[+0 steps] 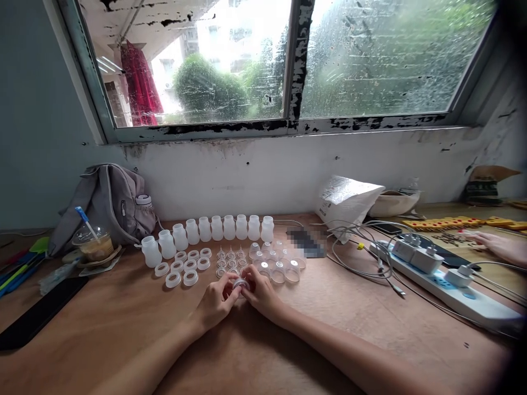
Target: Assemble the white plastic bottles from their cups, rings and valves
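Above the table's middle, my left hand [217, 299] and my right hand [260, 293] meet around a small translucent bottle ring [241, 283], fingers pinched on it from both sides. The fingers partly cover it. Just beyond them stand several clear bottle nipples [230, 255] with pointed tips. Loose white collar rings [190, 278] lie to the left of these. Clear dome caps [278, 274] are grouped by my right hand. Behind everything, frosted white bottles [216, 228] without lids form a curved row.
At left are a grey backpack [113, 203], an iced drink cup [94, 244] and a black phone-like slab [41, 312]. To the right lie a power strip [448, 285], tangled cables [354, 260] and a silvery bag [348, 200]. Another person's hand [489, 244] reaches in at far right.
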A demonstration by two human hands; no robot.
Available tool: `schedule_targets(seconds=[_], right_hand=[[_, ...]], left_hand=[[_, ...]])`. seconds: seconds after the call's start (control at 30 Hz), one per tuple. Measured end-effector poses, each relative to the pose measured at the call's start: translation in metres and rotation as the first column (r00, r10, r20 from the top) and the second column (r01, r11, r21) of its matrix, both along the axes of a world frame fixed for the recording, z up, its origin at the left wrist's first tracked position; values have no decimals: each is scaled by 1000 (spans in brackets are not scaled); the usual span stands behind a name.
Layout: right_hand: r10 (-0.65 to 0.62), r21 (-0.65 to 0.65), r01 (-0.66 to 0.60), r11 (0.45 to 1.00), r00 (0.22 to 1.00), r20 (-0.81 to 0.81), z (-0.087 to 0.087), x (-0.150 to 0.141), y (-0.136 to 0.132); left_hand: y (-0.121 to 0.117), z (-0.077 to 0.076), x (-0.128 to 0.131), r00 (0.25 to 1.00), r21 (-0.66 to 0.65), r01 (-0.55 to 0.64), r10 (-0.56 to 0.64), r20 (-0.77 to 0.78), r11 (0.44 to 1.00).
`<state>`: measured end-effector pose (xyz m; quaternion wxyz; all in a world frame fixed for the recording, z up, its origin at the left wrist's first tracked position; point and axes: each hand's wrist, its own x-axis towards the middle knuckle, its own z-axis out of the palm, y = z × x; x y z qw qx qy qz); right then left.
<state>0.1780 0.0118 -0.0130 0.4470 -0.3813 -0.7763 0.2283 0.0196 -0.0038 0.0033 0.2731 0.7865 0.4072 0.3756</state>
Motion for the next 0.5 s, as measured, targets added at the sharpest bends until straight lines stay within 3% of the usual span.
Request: schedule_targets(seconds=[0.27,0.5], right_hand=[[107,-122,-100,987,993,57,1,-6,-4],[88,-107,-77,991,991,101,-1,-6,0]], left_hand=[[-7,0,-2,994,7,-45,46,-101,999],[-8,-4,-1,982,64,-83,92,-163,995]])
